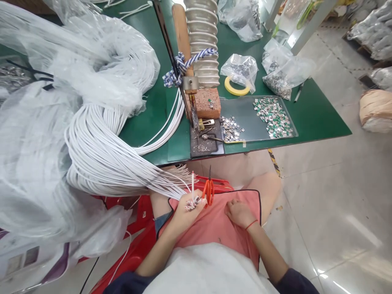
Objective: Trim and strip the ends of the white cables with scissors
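Note:
My left hand point(186, 210) is closed round the ends of a thick bundle of white cables point(110, 159), their stripped tips bunched at the fingers. One short piece of cable point(192, 183) points up from that hand. Orange-handled scissors point(208, 192) are beside its fingertips, blades pointing away from me; whether the hand grips them is unclear. My right hand point(240, 213) rests on the pink apron point(214, 228) over my lap, fingers curled, and what they hold, if anything, is hidden.
The green table point(318, 110) bears a soldering iron point(190, 85) on a stand, a brick point(208, 103), a tray point(248, 118) of small metal and green parts, yellow tape point(235, 87) and plastic bags point(240, 67). A ribbed duct point(202, 41) hangs above. Plastic-wrapped cables point(122, 53) fill the left.

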Tool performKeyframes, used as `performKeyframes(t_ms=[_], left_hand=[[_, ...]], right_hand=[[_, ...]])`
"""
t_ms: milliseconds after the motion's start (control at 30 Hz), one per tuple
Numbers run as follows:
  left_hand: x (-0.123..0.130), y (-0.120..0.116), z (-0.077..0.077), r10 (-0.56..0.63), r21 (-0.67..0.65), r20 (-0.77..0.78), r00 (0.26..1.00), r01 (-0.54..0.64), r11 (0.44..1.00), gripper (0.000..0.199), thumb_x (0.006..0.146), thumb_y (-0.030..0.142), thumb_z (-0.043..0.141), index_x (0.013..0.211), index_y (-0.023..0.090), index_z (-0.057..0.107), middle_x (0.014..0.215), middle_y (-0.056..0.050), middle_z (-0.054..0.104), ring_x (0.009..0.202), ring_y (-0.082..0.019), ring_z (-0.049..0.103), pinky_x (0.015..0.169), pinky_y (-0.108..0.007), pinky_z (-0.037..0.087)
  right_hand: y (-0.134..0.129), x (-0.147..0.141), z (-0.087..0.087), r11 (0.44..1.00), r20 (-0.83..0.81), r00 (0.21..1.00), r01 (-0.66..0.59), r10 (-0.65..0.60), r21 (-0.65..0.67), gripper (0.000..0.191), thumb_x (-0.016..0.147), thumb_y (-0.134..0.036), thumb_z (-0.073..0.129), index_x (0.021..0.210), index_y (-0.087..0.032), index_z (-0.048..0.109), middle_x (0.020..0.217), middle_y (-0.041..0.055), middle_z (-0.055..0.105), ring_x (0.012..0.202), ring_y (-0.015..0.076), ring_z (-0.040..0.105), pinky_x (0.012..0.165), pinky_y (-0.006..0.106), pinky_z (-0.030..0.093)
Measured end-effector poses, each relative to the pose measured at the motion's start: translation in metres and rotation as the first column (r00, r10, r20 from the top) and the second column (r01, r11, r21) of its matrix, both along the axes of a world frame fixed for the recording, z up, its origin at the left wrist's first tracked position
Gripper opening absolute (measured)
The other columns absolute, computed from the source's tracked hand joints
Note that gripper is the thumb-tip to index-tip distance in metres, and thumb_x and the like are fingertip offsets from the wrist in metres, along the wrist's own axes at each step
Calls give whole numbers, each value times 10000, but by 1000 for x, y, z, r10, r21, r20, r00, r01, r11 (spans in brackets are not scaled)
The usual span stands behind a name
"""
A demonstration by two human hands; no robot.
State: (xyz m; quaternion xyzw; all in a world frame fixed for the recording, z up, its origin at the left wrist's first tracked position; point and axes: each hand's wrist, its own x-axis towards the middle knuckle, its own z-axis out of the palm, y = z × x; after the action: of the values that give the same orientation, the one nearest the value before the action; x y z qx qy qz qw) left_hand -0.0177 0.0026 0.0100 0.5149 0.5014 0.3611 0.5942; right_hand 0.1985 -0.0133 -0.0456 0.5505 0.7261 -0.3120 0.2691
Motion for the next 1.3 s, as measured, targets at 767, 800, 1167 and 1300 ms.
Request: performKeyframes(t_ms=[767, 800, 1167, 1300], left_hand=[[1, 1, -8, -75, -2, -33, 997, 75, 997, 361, 881, 443, 497, 639, 179, 453, 595, 33, 414, 569, -111, 360, 553, -245, 297], [2, 1, -8, -79, -1, -32, 996, 79, 997, 358, 883, 443, 496, 645, 178, 461, 598, 32, 421, 572, -112, 366, 557, -245, 301], [3, 4, -10, -96, 31, -12, 995, 97, 995, 335, 895, 418, 495, 672, 168, 488, 622, 19, 469, 592, -115, 407, 577, -245, 334], [4, 6, -4, -121, 31, -52, 991, 123, 992, 341, 890, 414, 497, 654, 170, 473, 604, 33, 417, 571, -106, 358, 560, -243, 296]], right_hand=[[-6, 6, -19, 994, 66, 995, -78, 73, 71, 452, 943, -215, 497, 1325, 27, 509, 898, 255, 723, 847, 320, 720, 676, 386, 515], [-7, 4, -19, 993, 57, 994, -92, 88, 71, 429, 933, -132, 470, 1334, 17, 503, 910, 251, 723, 846, 307, 721, 682, 384, 516], [7, 10, -17, 978, -85, 978, -183, 191, 96, 462, 868, -24, 411, 1308, -112, 520, 1076, 189, 697, 955, 267, 690, 727, 320, 501], [11, 18, -9, 993, -91, 991, -90, 97, 77, 469, 937, -138, 396, 1403, -100, 426, 976, 185, 724, 844, 287, 706, 670, 322, 487]])
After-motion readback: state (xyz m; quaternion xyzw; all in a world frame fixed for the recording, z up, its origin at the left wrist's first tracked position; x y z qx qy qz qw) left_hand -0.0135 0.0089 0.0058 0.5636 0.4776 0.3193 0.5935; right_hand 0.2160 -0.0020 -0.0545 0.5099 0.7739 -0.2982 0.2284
